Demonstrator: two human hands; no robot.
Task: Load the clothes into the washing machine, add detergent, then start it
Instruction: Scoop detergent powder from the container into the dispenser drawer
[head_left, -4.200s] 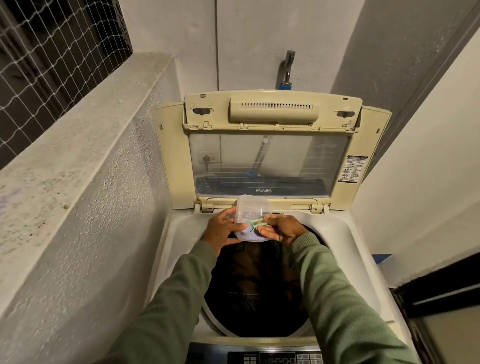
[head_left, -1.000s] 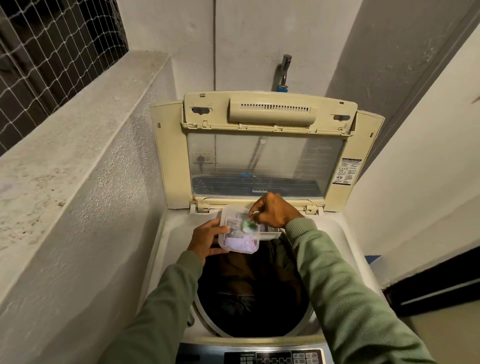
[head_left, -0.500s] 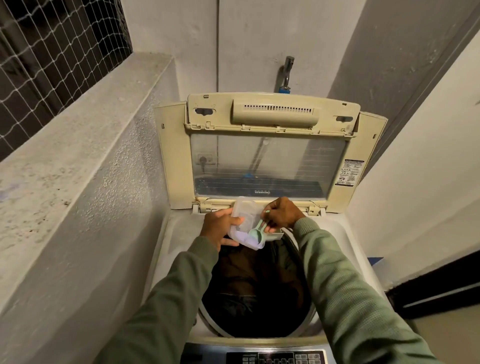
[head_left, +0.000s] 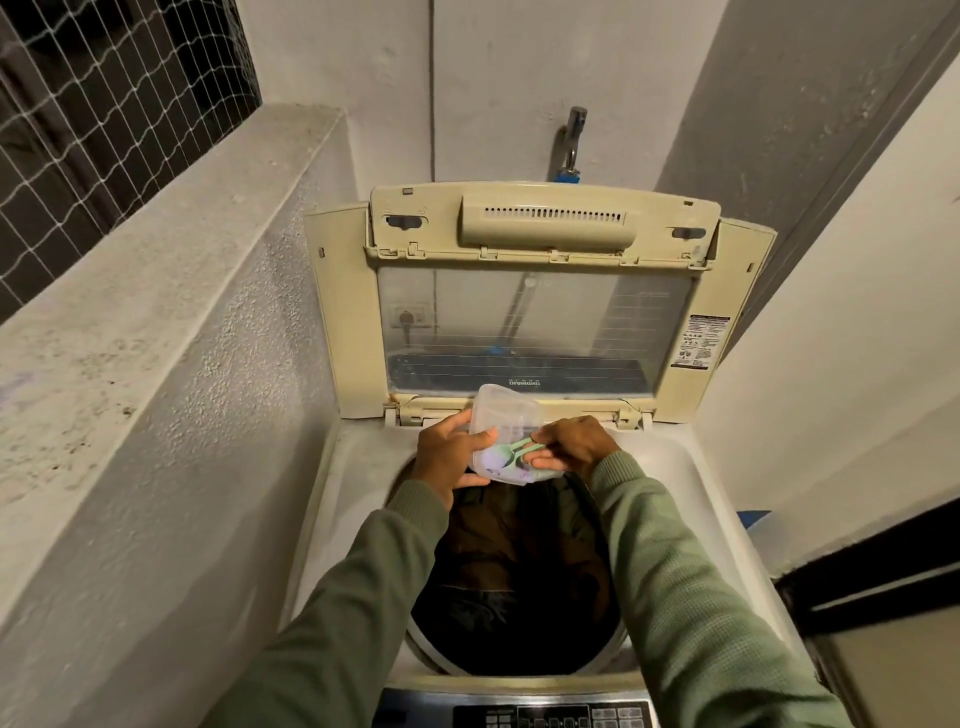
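Observation:
The top-loading washing machine (head_left: 353, 467) stands with its cream lid (head_left: 540, 291) raised against the back wall. Dark and brown clothes (head_left: 519, 577) fill the drum. Over the drum's far rim my left hand (head_left: 447, 457) grips a clear plastic detergent box (head_left: 506, 415), tilted with its mouth toward me; pale lilac powder shows inside. My right hand (head_left: 571, 447) pinches the handle of a small green scoop (head_left: 511, 454) whose bowl sits in the powder. The control panel (head_left: 550, 714) runs along the bottom edge.
A rough concrete ledge (head_left: 156, 291) with a netted window above it lines the left side. A tap (head_left: 571, 140) sticks out of the wall behind the lid. A white wall and a dark door frame (head_left: 872, 587) close in on the right.
The box, held low and flatter a second ago, is now tipped up toward me. My right hand has shifted from above the box to its open mouth, with the scoop dipped into the powder.

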